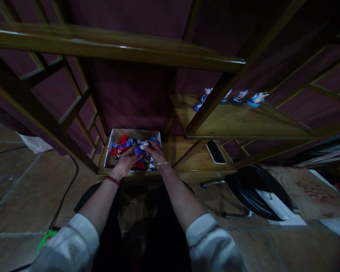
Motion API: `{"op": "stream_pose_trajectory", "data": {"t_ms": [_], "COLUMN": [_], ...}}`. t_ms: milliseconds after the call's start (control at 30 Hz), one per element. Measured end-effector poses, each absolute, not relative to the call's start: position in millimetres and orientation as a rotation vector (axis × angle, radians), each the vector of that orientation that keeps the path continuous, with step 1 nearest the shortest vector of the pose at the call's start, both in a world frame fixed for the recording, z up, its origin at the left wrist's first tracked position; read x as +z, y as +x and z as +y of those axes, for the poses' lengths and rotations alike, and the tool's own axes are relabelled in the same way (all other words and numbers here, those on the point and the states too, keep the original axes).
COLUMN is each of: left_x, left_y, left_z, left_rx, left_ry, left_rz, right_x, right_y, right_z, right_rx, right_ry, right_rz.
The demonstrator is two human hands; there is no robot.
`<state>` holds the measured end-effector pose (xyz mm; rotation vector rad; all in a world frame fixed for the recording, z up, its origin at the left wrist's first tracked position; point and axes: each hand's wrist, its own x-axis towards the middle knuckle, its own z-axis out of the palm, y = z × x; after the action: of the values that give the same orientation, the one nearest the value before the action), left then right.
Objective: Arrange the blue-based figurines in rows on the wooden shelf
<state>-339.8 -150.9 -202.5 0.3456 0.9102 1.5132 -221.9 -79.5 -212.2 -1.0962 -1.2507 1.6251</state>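
A white cardboard box [110,154] full of small red, blue, white and black figurines stands on the low wooden shelf. Over it, my left hand [125,161], with a red bead bracelet on the wrist, has its fingers closed on a small figurine with a round purple base [138,150]. My right hand [156,152], wearing a silver bracelet, reaches in from the other side. Its fingertips pinch the same figurine at its pale upper part [144,144]. The figurine lies tilted, base toward me. Fine detail is lost in the dim light.
Several figurines [239,97] stand on the raised shelf [243,122] at right. Below it lies a black-and-white tray-like object [216,152]. A wooden rail [116,47] crosses above my hands. A black stool [257,190] bearing papers is at right; a cable [70,185] runs along the floor at left.
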Motion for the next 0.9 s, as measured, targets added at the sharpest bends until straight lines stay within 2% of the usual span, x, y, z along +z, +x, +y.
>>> {"op": "stream_pose_trajectory", "data": {"t_ms": [900], "left_x": [-202.9], "left_y": [-334.2], "left_z": [-149.8], "left_rx": [1.512], "left_ry": [0.305], "left_rz": [0.954], "right_x": [-205.1], "right_y": [-221.0], "right_z": [-83.7], "right_rx": [1.578], "right_ry": [-0.988], "right_rz": [-1.409]}}
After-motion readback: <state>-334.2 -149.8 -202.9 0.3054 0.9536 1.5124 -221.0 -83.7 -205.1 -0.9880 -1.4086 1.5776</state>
